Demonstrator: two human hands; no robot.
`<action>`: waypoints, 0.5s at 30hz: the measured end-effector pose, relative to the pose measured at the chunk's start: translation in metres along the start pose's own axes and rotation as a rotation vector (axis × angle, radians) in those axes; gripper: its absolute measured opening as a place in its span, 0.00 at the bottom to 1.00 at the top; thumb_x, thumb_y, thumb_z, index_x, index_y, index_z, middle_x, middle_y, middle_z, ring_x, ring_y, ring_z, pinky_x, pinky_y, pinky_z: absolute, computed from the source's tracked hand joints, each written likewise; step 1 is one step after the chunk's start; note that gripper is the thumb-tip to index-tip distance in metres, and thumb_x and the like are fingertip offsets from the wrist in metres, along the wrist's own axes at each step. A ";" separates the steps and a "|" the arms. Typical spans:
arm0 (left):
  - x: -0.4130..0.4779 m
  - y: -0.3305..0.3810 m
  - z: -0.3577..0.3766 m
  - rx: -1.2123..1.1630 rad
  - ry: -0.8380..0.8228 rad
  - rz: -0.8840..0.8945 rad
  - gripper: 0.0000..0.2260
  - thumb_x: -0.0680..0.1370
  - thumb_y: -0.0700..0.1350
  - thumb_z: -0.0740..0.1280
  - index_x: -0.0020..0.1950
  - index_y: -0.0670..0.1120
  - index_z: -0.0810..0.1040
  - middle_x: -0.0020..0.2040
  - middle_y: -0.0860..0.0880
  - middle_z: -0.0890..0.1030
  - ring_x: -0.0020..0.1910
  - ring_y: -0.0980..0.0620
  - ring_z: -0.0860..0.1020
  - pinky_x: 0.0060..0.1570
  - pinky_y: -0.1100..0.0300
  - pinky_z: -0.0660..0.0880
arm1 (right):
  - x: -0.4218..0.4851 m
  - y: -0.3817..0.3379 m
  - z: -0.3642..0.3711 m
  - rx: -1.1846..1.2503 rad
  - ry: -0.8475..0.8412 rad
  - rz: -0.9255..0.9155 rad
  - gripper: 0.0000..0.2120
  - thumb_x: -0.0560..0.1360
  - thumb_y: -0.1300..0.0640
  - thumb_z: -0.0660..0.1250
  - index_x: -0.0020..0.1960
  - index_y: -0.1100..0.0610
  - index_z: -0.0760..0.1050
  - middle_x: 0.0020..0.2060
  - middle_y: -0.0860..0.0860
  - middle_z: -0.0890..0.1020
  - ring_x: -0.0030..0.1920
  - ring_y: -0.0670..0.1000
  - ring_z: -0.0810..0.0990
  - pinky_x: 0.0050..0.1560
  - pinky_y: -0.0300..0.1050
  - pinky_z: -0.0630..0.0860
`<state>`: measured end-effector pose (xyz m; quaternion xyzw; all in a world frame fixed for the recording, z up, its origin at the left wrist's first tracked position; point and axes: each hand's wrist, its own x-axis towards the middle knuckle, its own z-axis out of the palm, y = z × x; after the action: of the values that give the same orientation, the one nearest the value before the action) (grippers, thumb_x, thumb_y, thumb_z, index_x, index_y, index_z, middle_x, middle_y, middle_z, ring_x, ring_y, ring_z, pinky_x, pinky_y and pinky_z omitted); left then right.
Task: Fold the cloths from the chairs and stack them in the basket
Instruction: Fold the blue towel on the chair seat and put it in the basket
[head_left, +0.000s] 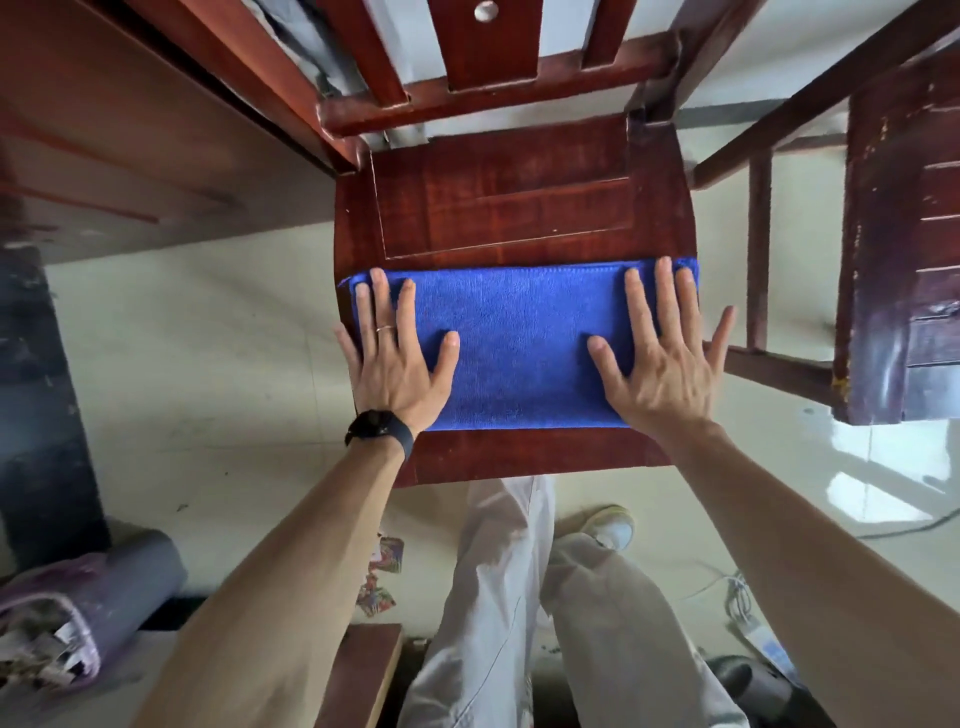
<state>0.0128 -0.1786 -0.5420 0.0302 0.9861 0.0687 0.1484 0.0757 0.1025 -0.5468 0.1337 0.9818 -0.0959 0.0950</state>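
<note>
The blue cloth (519, 348) lies flat on the front half of the wooden chair seat (519, 208), already a long band whose long axis runs side to side across the seat, square to the person's line of sight. The left hand (397, 364) presses on the band's left end and the right hand (660, 364) on its right end. Both have fingers straight and spread, palms down, gripping nothing. Each hand sits on its own short edge, so neither is nearer. The next fold probably means carrying one end along that axis onto the other while the opposite hand pins its end. No basket is clearly in view; the grey-purple container (78, 618) at lower left might be a bin, but that is uncertain.
</note>
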 end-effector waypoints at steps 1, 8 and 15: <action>0.009 0.004 -0.008 0.033 -0.020 0.024 0.33 0.79 0.61 0.56 0.80 0.47 0.53 0.81 0.43 0.50 0.80 0.44 0.49 0.74 0.34 0.50 | -0.006 0.001 -0.003 -0.015 -0.013 0.030 0.38 0.78 0.29 0.53 0.82 0.44 0.50 0.82 0.47 0.51 0.81 0.50 0.49 0.75 0.69 0.47; 0.102 0.087 -0.060 0.254 -0.154 0.390 0.31 0.79 0.51 0.60 0.81 0.52 0.53 0.82 0.47 0.44 0.80 0.45 0.47 0.75 0.35 0.45 | -0.100 -0.008 -0.026 0.021 -0.156 0.272 0.43 0.73 0.29 0.57 0.81 0.50 0.54 0.81 0.49 0.53 0.81 0.56 0.49 0.75 0.69 0.44; 0.097 0.185 -0.050 0.251 -0.203 0.539 0.34 0.79 0.40 0.60 0.80 0.59 0.51 0.82 0.48 0.41 0.80 0.44 0.44 0.76 0.37 0.42 | -0.157 -0.014 -0.045 0.223 -0.344 0.442 0.40 0.72 0.45 0.64 0.81 0.50 0.54 0.81 0.49 0.52 0.80 0.56 0.46 0.77 0.63 0.46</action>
<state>-0.0874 0.0053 -0.4960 0.3154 0.9234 -0.0203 0.2178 0.2135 0.0608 -0.4678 0.3357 0.8817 -0.2013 0.2634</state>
